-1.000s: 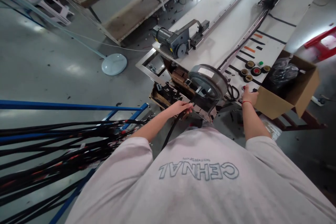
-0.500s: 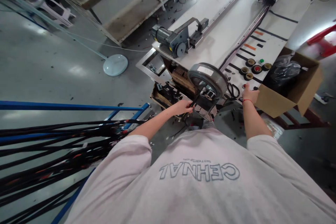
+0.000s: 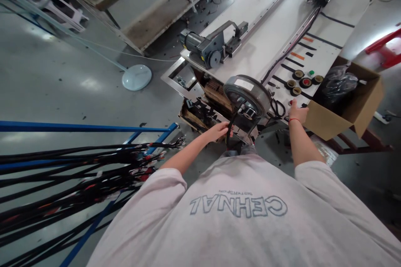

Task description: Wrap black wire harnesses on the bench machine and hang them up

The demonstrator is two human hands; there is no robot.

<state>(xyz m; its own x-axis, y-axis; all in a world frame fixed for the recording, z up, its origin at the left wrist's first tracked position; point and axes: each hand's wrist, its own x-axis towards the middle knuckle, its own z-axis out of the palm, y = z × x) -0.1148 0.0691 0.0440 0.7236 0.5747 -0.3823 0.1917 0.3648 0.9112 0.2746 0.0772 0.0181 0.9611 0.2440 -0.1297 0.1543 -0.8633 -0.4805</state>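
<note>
My left hand (image 3: 222,130) is closed round a black cable (image 3: 231,124) that runs up into the middle of the tape machine's wheel. That large dark round wheel (image 3: 247,94), with a white label on its rim, stands at the table end. Resting on the table's near edge, my right hand (image 3: 297,114) has a finger stretched forward beside a small red round piece (image 3: 290,102). Its other fingers are partly hidden, and nothing shows held in it. A black cable loop (image 3: 277,107) lies between the wheel and this hand.
Several tape rolls (image 3: 295,91) and black and orange tape strips lie on the white table (image 3: 250,58). A cardboard box (image 3: 330,123) stands at right, a geared motor (image 3: 200,46) at the far left corner. Cable bundles (image 3: 94,171) hang over a blue rack (image 3: 78,126) at left.
The cable in my left hand now curves down past the fingers, where it looked straighter before. My left hand has shifted slightly; my right hand stays at the table edge.
</note>
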